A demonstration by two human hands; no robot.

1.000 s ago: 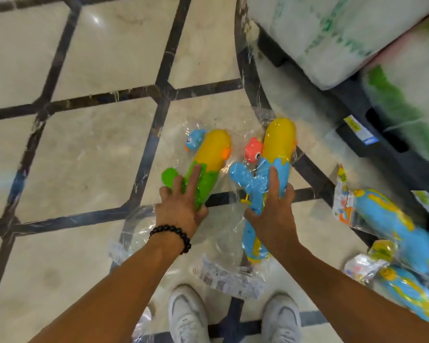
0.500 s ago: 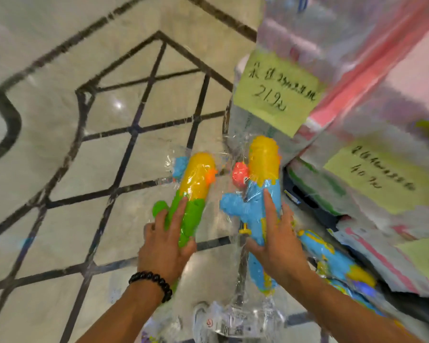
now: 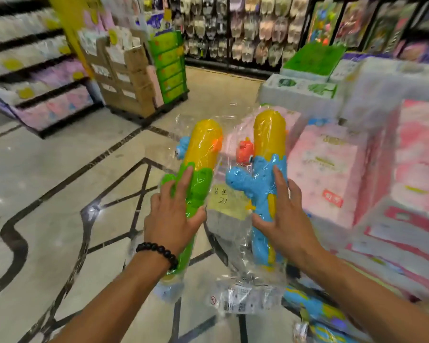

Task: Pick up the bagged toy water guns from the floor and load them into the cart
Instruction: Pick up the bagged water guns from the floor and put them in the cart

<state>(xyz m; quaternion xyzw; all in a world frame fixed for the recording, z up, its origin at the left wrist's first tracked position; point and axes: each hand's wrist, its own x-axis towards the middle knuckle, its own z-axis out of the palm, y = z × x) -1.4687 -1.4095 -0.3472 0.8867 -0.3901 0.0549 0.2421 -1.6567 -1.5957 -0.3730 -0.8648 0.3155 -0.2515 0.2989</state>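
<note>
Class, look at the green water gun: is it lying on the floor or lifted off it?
Lifted. The left hand grips the green water gun in its bag, yellow end up, with the floor well below it.

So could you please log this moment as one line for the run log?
left hand: holds green gun | right hand: holds blue gun | both bagged, lifted | cart: not seen

Both forearms are bare, with no sleeves in view. The left wrist carries a bracelet of round, glossy black beads (image 3: 159,251), strung in a single row and sitting snug just behind the left hand (image 3: 170,219). The right hand (image 3: 286,222) and its wrist wear nothing.
</note>
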